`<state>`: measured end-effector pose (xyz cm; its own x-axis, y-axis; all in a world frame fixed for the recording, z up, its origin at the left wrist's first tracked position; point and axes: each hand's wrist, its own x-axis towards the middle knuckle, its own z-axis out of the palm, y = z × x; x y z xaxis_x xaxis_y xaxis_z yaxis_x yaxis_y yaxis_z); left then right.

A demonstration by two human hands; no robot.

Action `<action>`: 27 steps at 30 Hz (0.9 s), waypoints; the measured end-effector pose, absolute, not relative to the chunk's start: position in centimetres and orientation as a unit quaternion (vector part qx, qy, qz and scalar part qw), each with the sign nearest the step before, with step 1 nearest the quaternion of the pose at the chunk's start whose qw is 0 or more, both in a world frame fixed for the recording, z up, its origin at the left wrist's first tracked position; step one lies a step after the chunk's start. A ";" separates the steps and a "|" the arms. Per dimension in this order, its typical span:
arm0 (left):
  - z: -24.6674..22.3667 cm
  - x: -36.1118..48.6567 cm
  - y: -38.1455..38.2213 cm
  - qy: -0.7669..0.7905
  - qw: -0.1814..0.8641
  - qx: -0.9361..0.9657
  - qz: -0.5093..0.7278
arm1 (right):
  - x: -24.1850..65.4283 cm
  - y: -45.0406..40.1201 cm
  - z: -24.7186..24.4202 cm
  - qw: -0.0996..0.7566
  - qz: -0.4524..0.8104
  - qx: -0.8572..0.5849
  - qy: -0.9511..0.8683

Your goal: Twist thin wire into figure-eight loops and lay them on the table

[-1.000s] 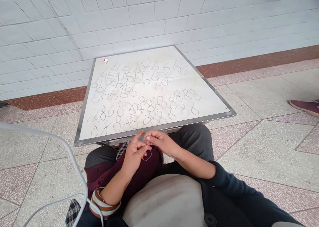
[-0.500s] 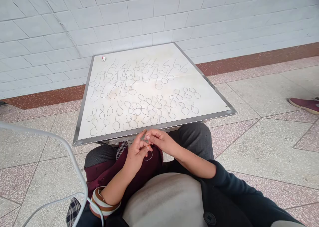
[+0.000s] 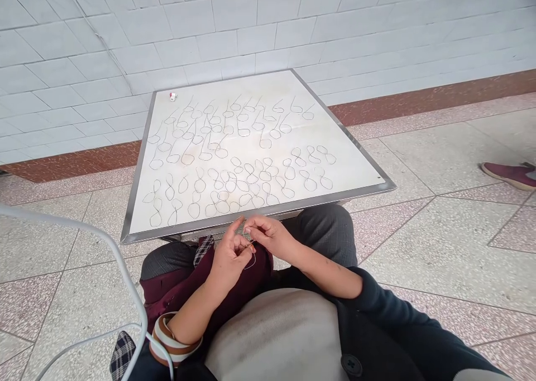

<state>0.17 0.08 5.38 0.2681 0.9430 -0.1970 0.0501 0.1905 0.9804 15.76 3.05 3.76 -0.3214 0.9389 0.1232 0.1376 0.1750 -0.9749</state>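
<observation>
Between my hands, just off the table's near edge and above my lap, is a thin wire loop [image 3: 253,261]. My left hand [image 3: 230,252] pinches the wire between thumb and fingers, its index finger stretched out. The fingertips of my right hand [image 3: 268,233] are closed on the upper part of the same wire. Part of the wire hides behind the fingers. Beyond my hands, bent wires lie on the white table [image 3: 347,163]: figure-eight wires [image 3: 310,181] in the nearer half, single-loop wires with straight tails [image 3: 266,142] in the farther half.
A small red and white object [image 3: 173,96] sits at the table's far left corner. Grey metal trim [image 3: 201,227] edges the table. A white cable [image 3: 121,258] curves at left. A tiled wall [image 3: 234,29] stands behind, and a person's shoe [image 3: 508,174] is at right.
The wire has turned slightly between my fingers, and more of it shows between the two hands. My left fingers have shifted a little. The wires on the table have stayed put.
</observation>
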 end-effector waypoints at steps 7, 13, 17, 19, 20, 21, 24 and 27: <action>5.2 0.1 0.0 0.481 0.587 0.534 0.372 | 15.6 2.9 3.5 0.414 0.435 -0.452 -0.660; 5.0 -0.1 0.1 0.477 0.578 0.550 0.367 | 15.9 2.9 2.8 0.414 0.280 -0.439 -0.747; 5.1 -0.3 0.2 0.466 0.592 0.549 0.362 | 16.4 3.1 2.9 0.380 0.202 -0.385 -0.817; 5.1 -0.4 0.2 0.467 0.594 0.547 0.360 | 16.4 3.0 3.0 0.389 0.228 -0.374 -0.810; 5.1 -0.5 0.2 0.470 0.594 0.545 0.360 | 16.4 2.9 3.1 0.404 0.256 -0.379 -0.793; 5.1 -0.5 0.2 0.472 0.594 0.540 0.364 | 16.3 2.8 3.1 0.418 0.295 -0.385 -0.768; 5.0 -0.5 0.2 0.469 0.602 0.518 0.386 | 15.8 2.5 2.9 0.438 0.450 -0.385 -0.676; 4.8 -0.5 0.2 0.457 0.617 0.502 0.397 | 15.5 2.4 2.8 0.437 0.541 -0.364 -0.619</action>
